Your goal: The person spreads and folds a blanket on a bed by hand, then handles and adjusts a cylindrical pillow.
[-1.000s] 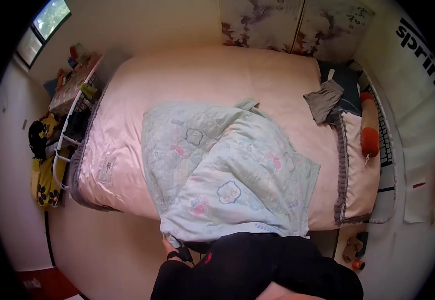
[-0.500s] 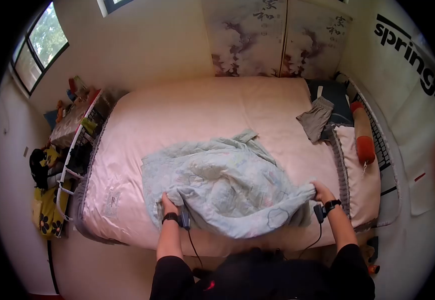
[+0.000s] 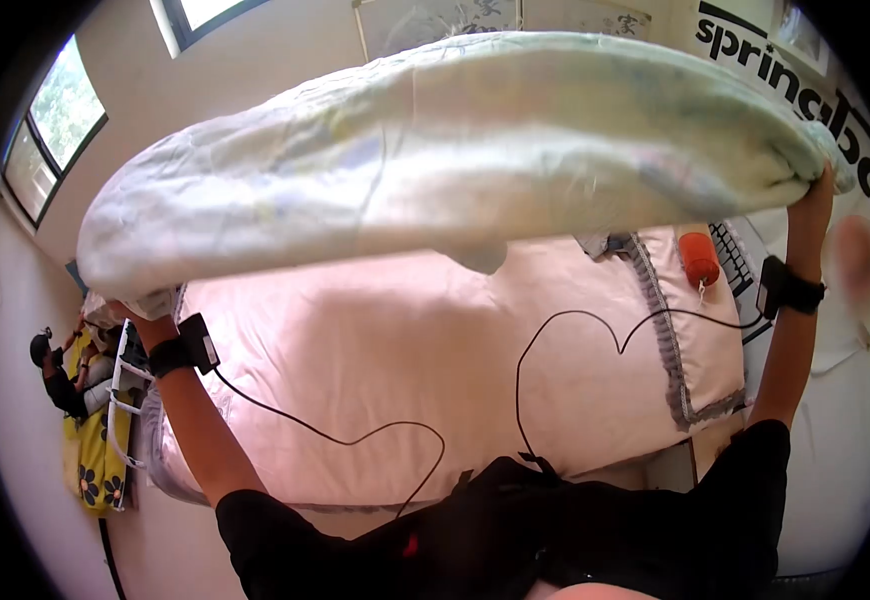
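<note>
One quilt held | right grip closed | left grip seemingly closed

The shirt is black and short-sleeved, with a small red mark; dark wristbands carry black boxes, the left one with a pale label; a thin black cable runs from each.

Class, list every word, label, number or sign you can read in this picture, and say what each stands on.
"spring", then apparently "boa", with the rest unclear at the dark edge: black letters on the white backdrop at right.
Brush-style characters on the wall panels: too small to read surely.
Pale label on the black wrist device at left: too small.
Red mark on the black shirt: too blurred.
</note>
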{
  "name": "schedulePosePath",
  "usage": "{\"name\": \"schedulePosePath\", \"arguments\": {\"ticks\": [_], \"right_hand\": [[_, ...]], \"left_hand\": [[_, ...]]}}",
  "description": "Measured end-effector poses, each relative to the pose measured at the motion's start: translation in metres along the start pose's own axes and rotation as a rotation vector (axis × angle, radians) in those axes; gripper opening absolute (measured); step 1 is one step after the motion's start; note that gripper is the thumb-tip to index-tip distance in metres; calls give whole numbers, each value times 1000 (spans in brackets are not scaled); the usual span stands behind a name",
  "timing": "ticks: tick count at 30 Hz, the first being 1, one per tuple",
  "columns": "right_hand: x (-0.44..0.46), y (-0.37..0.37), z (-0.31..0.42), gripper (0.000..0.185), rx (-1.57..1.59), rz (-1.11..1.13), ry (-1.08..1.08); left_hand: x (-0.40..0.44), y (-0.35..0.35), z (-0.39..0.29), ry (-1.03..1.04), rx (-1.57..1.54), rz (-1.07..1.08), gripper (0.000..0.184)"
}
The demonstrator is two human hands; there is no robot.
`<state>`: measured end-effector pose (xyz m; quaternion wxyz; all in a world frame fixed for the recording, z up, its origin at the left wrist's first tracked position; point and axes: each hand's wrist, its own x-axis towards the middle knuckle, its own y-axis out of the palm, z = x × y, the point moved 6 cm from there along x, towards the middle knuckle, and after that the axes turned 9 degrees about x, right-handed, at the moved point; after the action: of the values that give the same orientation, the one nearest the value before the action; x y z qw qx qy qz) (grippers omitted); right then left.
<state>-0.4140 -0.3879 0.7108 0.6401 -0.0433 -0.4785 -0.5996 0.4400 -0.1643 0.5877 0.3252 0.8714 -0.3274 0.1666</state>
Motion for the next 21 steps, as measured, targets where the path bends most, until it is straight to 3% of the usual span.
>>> {"name": "schedulePosePath", "arguments": {"ticks": [1, 2, 3, 4, 5, 7, 10, 11, 12, 14, 15, 17, 20, 21], "right_hand": [[-12, -30, -5, 28, -254, 160, -66], [-43, -30, -19, 28, 31, -22, 161], [-70, -46, -30, 28, -6, -101, 179], [-96, -61, -41, 29, -41, -180, 199], [-130, -64, -51, 30, -73, -232, 212], [-192, -89, -72, 35, -106, -447, 262], [-289, -132, -95, 42, -339, -676, 260], [-329, -169, -110, 43, -367, -794, 361], [-371, -180, -118, 45, -424, -921, 515], [-452, -218, -134, 51, -518, -1043, 731], [-491, -238, -142, 50, -512, -1150, 799], [-567, -296, -145, 39, -588, -1233, 938], [-620, -307, -123, 39, -740, -1468, 1096], [-623, -310, -122, 39, -744, -1465, 1104]], "left_hand": [[-13, -17, 5, -56, 18, -33, 37], [-24, -37, 12, -102, 61, -60, 37], [-9, -85, 31, 11, 337, 62, 36], [-27, -104, 41, -47, 430, 68, 36], [-51, -128, 63, -285, 298, 158, 34], [-118, -149, 82, -600, 392, 85, 34], [-209, -216, 118, -906, 489, -49, 33], [-238, -227, 114, -897, 548, -137, 33], [-260, -276, 137, -1028, 609, -169, 30], [-297, -328, 145, -1218, 745, -298, 45], [-304, -328, 141, -1238, 754, -294, 45], [-300, -313, 114, -907, 1011, -208, 72], [-294, -380, 125, -902, 932, -179, 88], [-288, -343, 102, -895, 898, -237, 84]]}}
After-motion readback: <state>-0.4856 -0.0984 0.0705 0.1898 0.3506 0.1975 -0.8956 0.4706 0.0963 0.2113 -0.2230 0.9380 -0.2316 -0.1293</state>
